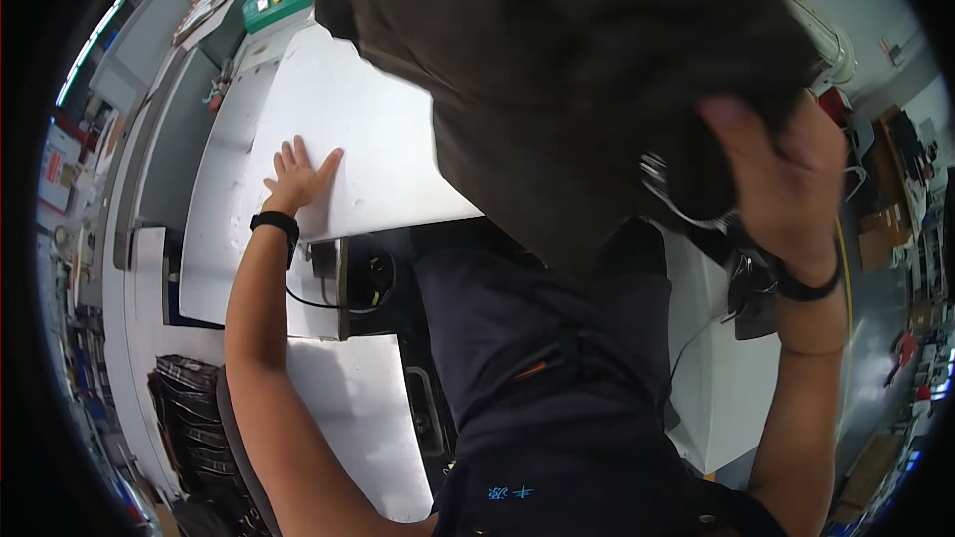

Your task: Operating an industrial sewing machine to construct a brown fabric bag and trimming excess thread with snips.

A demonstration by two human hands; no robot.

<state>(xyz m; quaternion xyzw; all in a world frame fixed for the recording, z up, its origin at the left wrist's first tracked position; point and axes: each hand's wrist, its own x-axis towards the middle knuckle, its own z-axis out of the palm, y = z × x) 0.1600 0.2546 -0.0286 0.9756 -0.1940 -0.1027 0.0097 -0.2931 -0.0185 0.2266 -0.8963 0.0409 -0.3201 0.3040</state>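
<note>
My left hand (300,174) lies flat on the white tabletop (378,154), palm down with fingers spread, holding nothing. A black band is on that wrist. My right hand (791,179) is raised at the right, gripping a large dark brown piece of cloth (587,70). Blur softens this hand, and its fingertips are partly lost against the dark fabric. The cloth hangs over the upper middle, covering much of the table and reaching down toward my lap. Just left of the right hand, a shiny curved strip (681,197) shows against the cloth; its kind is unclear.
A green box with buttons (283,2) stands at the far left of the table. Behind the cloth at the far right is part of a pale machine (831,45). Black folded material (189,408) lies at the lower left. A dark cable (323,304) runs below the table edge.
</note>
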